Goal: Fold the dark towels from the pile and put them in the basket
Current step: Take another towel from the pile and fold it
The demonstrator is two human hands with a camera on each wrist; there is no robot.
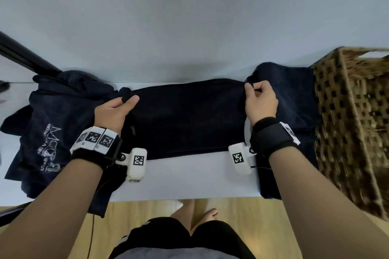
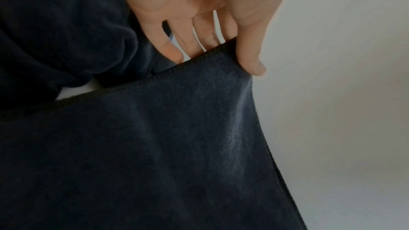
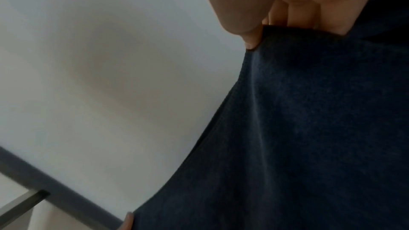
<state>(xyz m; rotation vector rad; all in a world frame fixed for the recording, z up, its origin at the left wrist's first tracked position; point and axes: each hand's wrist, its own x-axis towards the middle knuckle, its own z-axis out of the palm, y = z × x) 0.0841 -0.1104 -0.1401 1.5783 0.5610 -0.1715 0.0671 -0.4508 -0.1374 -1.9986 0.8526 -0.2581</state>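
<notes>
A dark towel (image 1: 185,118) is stretched between the two hands above the white surface (image 1: 189,176), its long axis running left to right across the person's front. Its upper edge is lifted toward the wall, and its lower hem reaches the surface about midway between the front and back edges.

The left hand (image 1: 113,111) pinches the towel's upper left corner: in the left wrist view the thumb (image 2: 250,55) lies on the near face of the cloth (image 2: 177,137) and the fingers (image 2: 170,48) go behind the stitched hem. The right hand (image 1: 261,103) pinches the upper right corner the same way, with thumb (image 3: 241,24) in front and fingers (image 3: 303,17) curled behind the edge of the cloth (image 3: 309,128).

To the left, touching the stretched towel's end, a pile of dark cloth (image 1: 56,124) lies crumpled on the surface and hangs over its front edge; one piece carries a pale printed design. To the right, another dark cloth (image 1: 294,99) is draped on the surface, also falling past the front edge, and lies against the woven basket (image 1: 353,115).

The basket stands at the far right end of the surface; its inside cannot be seen from this angle.

A bare strip of surface lies open in front of the towel, between the two wrists. Beyond the front edge the wooden floor (image 1: 147,210) shows.
</notes>
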